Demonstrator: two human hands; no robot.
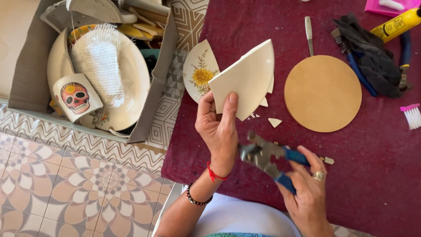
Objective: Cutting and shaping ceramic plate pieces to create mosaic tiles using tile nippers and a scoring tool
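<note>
My left hand pinches a cream wedge-shaped plate shard, held above the maroon cloth. My right hand grips blue-handled tile nippers, jaws pointing left, just below the left hand and apart from the shard. Behind the shard lies a plate fragment with a yellow flower. Small white chips lie on the cloth beside it.
A round wooden disc lies right of the shard. A cardboard box at the left holds plates, white mesh and a skull mug. A dark cloth, yellow tube, metal tool and small brush sit at the right.
</note>
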